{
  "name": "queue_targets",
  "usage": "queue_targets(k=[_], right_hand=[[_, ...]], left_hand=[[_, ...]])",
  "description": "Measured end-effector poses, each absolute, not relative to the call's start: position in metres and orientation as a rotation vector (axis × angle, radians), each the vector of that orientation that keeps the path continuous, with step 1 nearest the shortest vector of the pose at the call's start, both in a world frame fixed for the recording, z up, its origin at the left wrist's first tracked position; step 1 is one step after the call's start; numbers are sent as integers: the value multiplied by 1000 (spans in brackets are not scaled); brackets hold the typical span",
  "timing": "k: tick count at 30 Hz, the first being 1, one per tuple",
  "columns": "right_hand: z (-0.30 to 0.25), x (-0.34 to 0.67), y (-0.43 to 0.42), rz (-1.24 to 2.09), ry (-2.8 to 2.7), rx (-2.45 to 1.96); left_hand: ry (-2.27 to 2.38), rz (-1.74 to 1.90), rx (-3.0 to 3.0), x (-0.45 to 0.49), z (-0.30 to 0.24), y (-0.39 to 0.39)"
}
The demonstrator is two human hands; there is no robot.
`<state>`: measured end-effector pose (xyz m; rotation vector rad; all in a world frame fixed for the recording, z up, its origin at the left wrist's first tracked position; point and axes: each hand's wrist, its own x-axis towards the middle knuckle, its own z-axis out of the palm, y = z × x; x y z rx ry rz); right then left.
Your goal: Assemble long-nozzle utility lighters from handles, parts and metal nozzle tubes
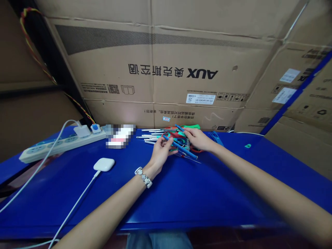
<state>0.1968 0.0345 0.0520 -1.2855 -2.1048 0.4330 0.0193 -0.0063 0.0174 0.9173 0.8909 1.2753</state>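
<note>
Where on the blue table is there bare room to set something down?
Bare blue table shows between the two forearms and right of the right hand, toward the green clip. It is crowded at the tool pile by the left hand, and around the power strip.

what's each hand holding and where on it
Left hand pinches a thin blue-handled tool near its upper end; right hand rests on the pile, grip unclear.

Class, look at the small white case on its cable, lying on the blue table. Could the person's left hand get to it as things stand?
Probably yes. The white case lies in the open on the blue table, on the left hand's own side, with bare tabletop between them. But that hand holds a blue tool, which it may need to put down.
</note>
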Motion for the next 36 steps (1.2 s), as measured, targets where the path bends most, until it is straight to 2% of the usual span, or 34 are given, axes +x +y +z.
queue_targets(k=[6, 11, 14, 17, 20, 22, 27, 36], right_hand=[[49, 196, 36, 304, -2383, -1100], [38, 196, 33, 286, -2305, -1085], [30, 195, 33, 322, -2230, -1085], [24, 195, 34, 380, -2169, -1100], [22, 194, 35, 426, -2140, -1085], [21, 194, 36, 446, -2128, -1072], [17, 198, 39, 514, -2073, -1124], [14, 211, 52, 533, -1880, -1222]], left_hand=[[891, 1386, 931, 15, 24, -4], [911, 1432, 895, 7, 31, 3], [995, 1450, 1080, -1, 40, 14], [1120, 1276, 1708, -9, 49, 28], [1239, 910, 2395, -11, 52, 39], [1360, 707, 2650, -7, 52, 43], [1566, 502, 2877, 6, 49, 45], [1581, 267, 3042, 0, 50, 39]])
